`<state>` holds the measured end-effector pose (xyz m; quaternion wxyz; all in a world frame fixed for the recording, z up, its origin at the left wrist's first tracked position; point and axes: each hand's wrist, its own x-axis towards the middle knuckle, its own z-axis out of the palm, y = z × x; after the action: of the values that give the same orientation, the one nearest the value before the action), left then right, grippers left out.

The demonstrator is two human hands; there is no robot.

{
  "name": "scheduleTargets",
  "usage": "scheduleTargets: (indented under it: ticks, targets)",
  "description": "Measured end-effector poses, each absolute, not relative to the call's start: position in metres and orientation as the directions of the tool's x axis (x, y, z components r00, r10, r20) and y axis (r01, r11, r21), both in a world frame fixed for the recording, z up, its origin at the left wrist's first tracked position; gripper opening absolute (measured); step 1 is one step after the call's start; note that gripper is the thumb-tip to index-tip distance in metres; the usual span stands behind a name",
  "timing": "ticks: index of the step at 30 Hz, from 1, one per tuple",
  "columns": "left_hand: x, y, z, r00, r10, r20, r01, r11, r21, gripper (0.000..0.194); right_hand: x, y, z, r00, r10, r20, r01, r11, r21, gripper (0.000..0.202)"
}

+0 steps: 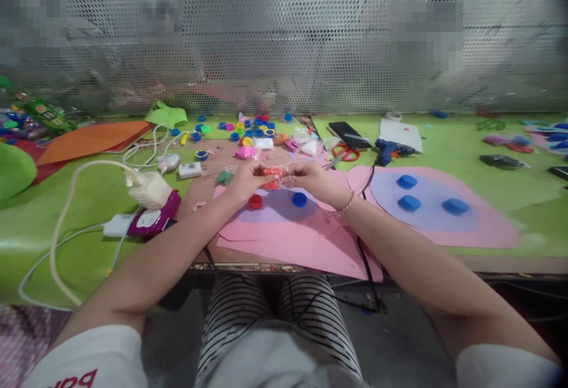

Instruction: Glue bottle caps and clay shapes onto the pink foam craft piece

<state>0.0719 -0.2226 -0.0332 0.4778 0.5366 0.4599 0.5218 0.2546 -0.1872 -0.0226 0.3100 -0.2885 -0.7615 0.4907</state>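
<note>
My left hand (249,182) and my right hand (313,181) meet above the pink and lilac paper. Between them is a small red packet (272,178) with clear plastic, pinched by the fingers of both hands. Just below it, a red bottle cap (255,201) and a blue bottle cap (299,199) sit on the lilac paper (276,213), which lies over pink paper (293,246). A green packet (224,177) lies left of my left hand. Pink and white packets, such as the pink one (247,152), lie beyond my hands.
Orange-handled scissors (346,152), a blue glue gun (390,150) and a black phone (349,134) lie beyond my right hand. Several loose caps are scattered at the back. A purple power strip (154,217) with cables stands left. Blue caps (409,203) rest on another paper shape at right.
</note>
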Motion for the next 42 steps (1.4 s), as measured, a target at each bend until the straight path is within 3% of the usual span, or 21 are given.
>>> scheduleTargets:
  ticks: [10, 17, 24, 42]
  targets:
    - [0.077, -0.227, -0.027, 0.038, 0.994, 0.099, 0.041, -0.101, 0.994, 0.024, 0.248, -0.198, -0.02, -0.554, 0.79, 0.26, 0.284, 0.474, -0.833, 0.024]
    - [0.079, -0.229, -0.028, 0.031, 0.994, 0.103, 0.017, -0.103, 0.995, 0.019, 0.247, -0.197, -0.02, -0.536, 0.782, 0.319, 0.245, 0.505, -0.828, 0.025]
    - [0.08, -0.231, -0.026, 0.041, 0.992, 0.119, -0.032, -0.118, 0.993, 0.019, 0.25, -0.2, -0.014, -0.531, 0.737, 0.419, 0.317, 0.631, -0.708, 0.024]
    - [0.08, -0.229, -0.032, 0.032, 0.994, 0.109, -0.101, -0.105, 0.989, 0.018, 0.252, -0.195, -0.016, -0.555, 0.754, 0.352, 0.275, 0.566, -0.777, 0.016]
